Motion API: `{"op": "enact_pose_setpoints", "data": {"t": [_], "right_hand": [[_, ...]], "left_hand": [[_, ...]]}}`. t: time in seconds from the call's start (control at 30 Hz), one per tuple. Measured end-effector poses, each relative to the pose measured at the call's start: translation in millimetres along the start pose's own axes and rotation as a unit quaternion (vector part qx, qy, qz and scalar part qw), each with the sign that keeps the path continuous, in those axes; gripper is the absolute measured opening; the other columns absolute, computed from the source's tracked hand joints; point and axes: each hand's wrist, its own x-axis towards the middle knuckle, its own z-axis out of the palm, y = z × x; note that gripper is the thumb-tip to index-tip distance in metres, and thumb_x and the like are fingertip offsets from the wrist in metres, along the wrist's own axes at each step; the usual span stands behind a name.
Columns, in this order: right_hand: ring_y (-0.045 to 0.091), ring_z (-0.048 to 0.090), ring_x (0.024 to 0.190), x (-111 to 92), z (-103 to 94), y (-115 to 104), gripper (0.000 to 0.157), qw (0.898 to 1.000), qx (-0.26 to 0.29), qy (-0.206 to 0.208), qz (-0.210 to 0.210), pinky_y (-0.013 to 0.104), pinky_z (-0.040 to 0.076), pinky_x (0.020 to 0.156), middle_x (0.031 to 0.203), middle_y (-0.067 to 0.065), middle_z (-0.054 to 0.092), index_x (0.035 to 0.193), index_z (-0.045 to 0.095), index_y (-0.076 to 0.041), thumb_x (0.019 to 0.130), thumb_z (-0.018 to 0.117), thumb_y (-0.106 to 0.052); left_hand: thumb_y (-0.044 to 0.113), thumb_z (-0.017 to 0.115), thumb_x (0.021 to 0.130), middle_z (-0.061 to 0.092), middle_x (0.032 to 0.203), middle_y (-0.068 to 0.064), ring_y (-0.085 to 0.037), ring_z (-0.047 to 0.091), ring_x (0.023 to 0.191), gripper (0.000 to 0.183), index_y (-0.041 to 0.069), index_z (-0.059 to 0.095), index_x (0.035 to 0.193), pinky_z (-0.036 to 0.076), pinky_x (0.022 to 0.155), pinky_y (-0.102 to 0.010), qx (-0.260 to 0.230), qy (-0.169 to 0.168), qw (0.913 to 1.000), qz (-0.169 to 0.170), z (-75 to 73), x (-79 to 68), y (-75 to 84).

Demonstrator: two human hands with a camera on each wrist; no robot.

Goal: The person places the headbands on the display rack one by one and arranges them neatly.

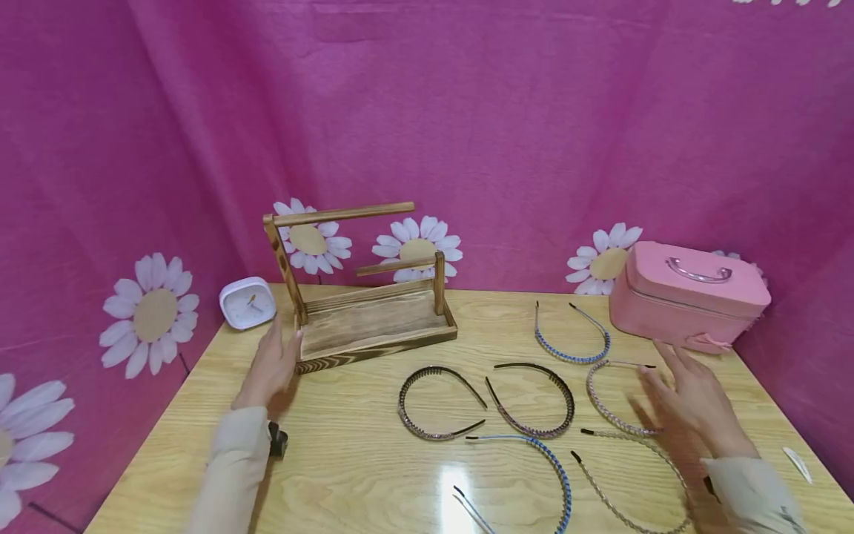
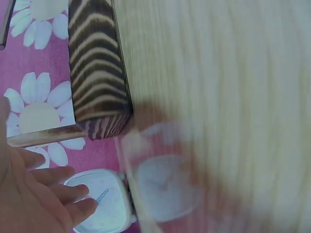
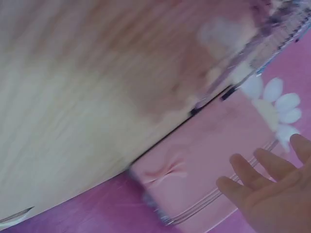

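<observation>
Fingers extended, my left hand (image 1: 270, 363) is beside the left end of a brown wooden rack (image 1: 373, 352) with two crossbars; whether it touches the rack I cannot tell. In the left wrist view, nothing lies in that hand (image 2: 43, 194), and the rack's striped end (image 2: 97, 68) is near it. My right hand (image 1: 697, 400) hovers with loosely spread fingers by a pale pinkish headband (image 1: 597, 400). Just beyond it stands a pink vanity case (image 1: 687, 315) with a silver handle. The right wrist view shows this hand (image 3: 277, 189) holding nothing.
Several other headbands lie about: blue ones (image 1: 567, 357) (image 1: 563, 475), dark ones (image 1: 403, 400) (image 1: 570, 400) and a beige one (image 1: 683, 482). A white clock (image 1: 247, 303) stands left of the rack. A white hair clip (image 1: 798, 465) lies near the table's right edge.
</observation>
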Motion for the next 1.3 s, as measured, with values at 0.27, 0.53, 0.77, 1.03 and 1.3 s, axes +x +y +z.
{"op": "enact_pose_setpoints", "data": {"t": [0.27, 0.53, 0.77, 1.03, 1.3], "right_hand": [[0.06, 0.039, 0.124, 28, 8.8, -53, 0.062, 0.997, 0.062, -0.03, -0.045, 0.071, 0.03, 0.099, 0.141, 0.038, 0.041, 0.15, 0.033, 0.0, 0.101, 0.051, -0.035], [0.052, 0.048, 0.124, 63, 38.1, -107, 0.06, 0.987, 0.114, -0.082, -0.074, 0.064, 0.037, 0.101, 0.142, 0.031, 0.047, 0.149, 0.035, -0.001, 0.102, 0.048, -0.035], [0.042, 0.061, 0.11, 90, 64.3, -152, 0.06, 0.973, 0.173, -0.144, -0.049, 0.055, 0.047, 0.094, 0.129, 0.03, 0.058, 0.151, 0.034, -0.004, 0.103, 0.046, -0.038], [0.039, 0.057, 0.116, 110, 95.0, -194, 0.054, 0.949, 0.252, -0.19, -0.012, 0.049, 0.049, 0.092, 0.13, 0.028, 0.056, 0.149, 0.037, -0.003, 0.103, 0.047, -0.03], [0.04, 0.058, 0.116, 117, 114.9, -219, 0.045, 0.938, 0.299, -0.173, -0.009, 0.045, 0.052, 0.09, 0.137, 0.028, 0.052, 0.143, 0.043, 0.003, 0.103, 0.047, -0.018]], "left_hand": [[0.038, 0.025, 0.106, 0.003, 0.158, -0.033, -0.048, 0.006, 0.147, 0.071, -0.008, -0.003, 0.152, 0.007, 0.121, -0.053, -0.06, -0.011, 0.9965, -0.057, 7.1, -8.2, 3.7], [0.032, 0.028, 0.106, 0.014, 0.156, -0.035, -0.05, 0.022, 0.142, 0.066, -0.008, 0.005, 0.153, 0.017, 0.119, -0.054, -0.102, 0.007, 0.9895, -0.102, 16.3, -11.6, 4.6], [0.027, 0.037, 0.104, 0.019, 0.155, -0.034, -0.047, 0.022, 0.144, 0.066, -0.006, 0.008, 0.154, 0.02, 0.118, -0.053, -0.16, 0.028, 0.9763, -0.143, 23.2, -15.2, 0.0], [0.014, 0.046, 0.1, 0.038, 0.143, -0.035, -0.045, 0.038, 0.134, 0.058, -0.011, 0.026, 0.148, 0.029, 0.114, -0.051, -0.207, 0.092, 0.9615, -0.156, 32.6, -14.9, 0.3], [0.011, 0.047, 0.098, 0.05, 0.129, -0.035, -0.045, 0.051, 0.12, 0.047, -0.013, 0.043, 0.138, 0.039, 0.105, -0.049, -0.206, 0.137, 0.9568, -0.152, 40.9, -15.0, 1.3]]}}
